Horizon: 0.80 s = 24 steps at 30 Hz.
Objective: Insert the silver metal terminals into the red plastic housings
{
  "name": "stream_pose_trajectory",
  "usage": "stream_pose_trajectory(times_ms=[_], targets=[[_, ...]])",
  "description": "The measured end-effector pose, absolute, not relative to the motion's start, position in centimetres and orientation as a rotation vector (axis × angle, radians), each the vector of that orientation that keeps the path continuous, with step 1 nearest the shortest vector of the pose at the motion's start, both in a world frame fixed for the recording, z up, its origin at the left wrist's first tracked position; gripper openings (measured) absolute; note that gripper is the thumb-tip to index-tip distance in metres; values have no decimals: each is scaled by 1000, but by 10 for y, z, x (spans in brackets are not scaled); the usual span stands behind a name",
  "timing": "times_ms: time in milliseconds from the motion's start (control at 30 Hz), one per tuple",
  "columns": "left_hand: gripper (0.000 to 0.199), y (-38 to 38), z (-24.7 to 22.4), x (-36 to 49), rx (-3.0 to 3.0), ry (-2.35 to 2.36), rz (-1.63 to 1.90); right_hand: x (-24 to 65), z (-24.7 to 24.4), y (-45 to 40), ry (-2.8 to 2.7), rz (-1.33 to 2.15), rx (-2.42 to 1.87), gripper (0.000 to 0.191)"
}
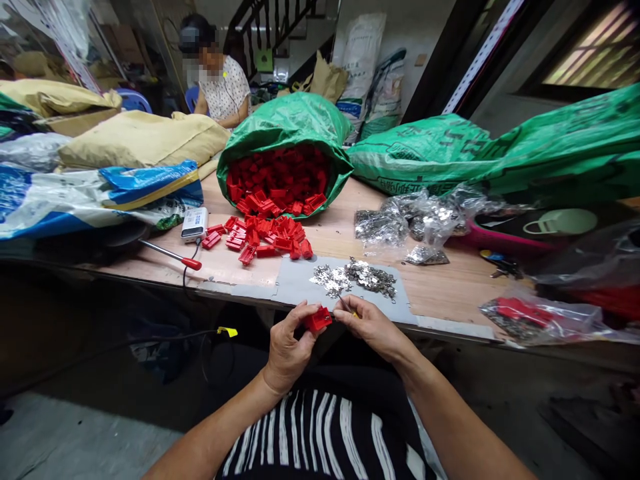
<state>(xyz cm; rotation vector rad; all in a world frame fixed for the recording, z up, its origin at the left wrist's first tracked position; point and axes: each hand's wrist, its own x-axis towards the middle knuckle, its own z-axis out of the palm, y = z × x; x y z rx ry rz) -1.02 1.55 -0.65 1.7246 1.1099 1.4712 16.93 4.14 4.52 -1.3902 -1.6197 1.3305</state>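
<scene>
My left hand [293, 343] pinches a small red plastic housing [319, 321] between thumb and fingers, just in front of the table's edge. Close beside it on the right, my right hand [373, 327] is closed on a thin metal tool [344, 304] with a bit of yellow showing at the fingers; its exact kind is hard to make out. Beyond the hands, small flat metal pieces [330, 279] and darker metal parts [373, 277] lie heaped on a grey mat [295, 273]. A loose pile of red housings [270, 235] spreads behind the mat.
A green sack [290, 113] spills red housings. Clear bags of metal parts [383, 227] lie right of it. At left are a white power bank [195, 223], a red-tipped rod [170, 255] and stuffed sacks [145, 140]. A person [223, 83] sits across the table.
</scene>
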Motion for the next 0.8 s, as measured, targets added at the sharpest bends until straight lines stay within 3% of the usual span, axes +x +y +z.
stream_pose_trajectory(times_ms=[500, 800], targets=[[35, 8, -6, -5, 1739, 1005, 1421, 162, 31, 38, -1640, 1380, -1313, 24], [32, 5, -8, -5, 1655, 903, 1353, 172, 21, 24, -1294, 1844, -1112, 39]])
